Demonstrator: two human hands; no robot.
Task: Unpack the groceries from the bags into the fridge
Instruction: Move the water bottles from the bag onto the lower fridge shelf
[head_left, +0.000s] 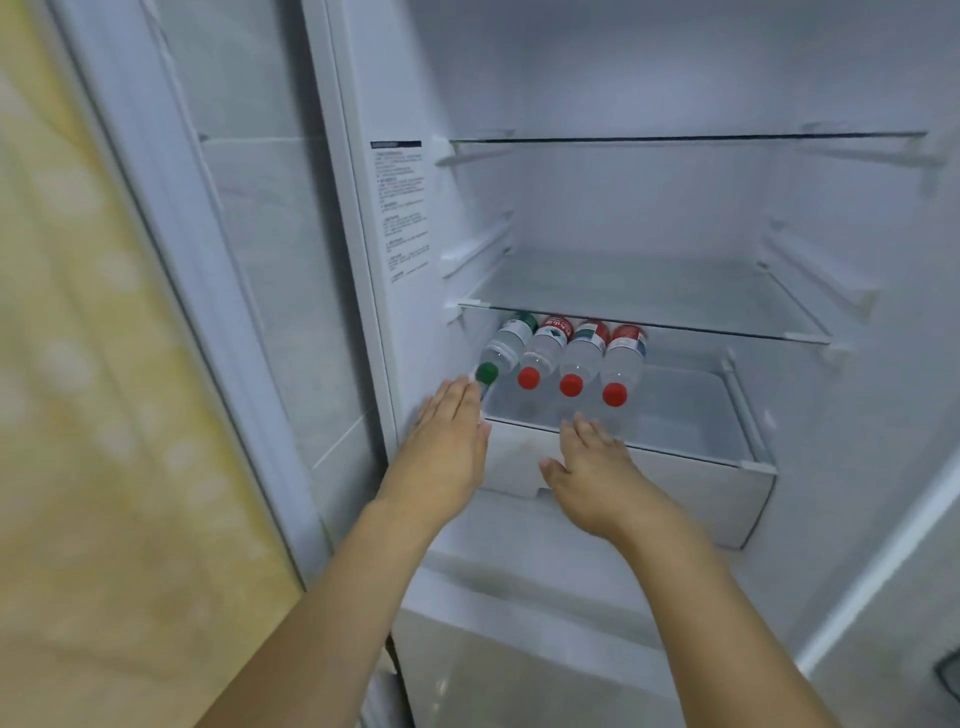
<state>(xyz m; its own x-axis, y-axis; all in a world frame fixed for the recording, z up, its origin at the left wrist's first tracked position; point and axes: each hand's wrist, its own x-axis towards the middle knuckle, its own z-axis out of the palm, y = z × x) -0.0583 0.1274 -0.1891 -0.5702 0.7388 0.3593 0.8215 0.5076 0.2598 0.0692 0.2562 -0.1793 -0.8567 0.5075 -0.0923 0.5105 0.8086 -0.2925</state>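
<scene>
Progress: four clear plastic water bottles (566, 353) lie in our white fridge drawer (675, 483) — bags unseen, remainder unknown | left hand (447, 441): fingers straight, touching green-capped bottle (501, 351) at drawer's left | right hand (597, 467): fingers relaxed, empty — over drawer's front rim

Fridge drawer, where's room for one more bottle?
In the drawer, the bare patch lies between the last red-capped bottle and the drawer's right wall. The left side is crowded: four bottles side by side, the green-capped bottle against the left wall. The glass shelf above is bare too.
</scene>
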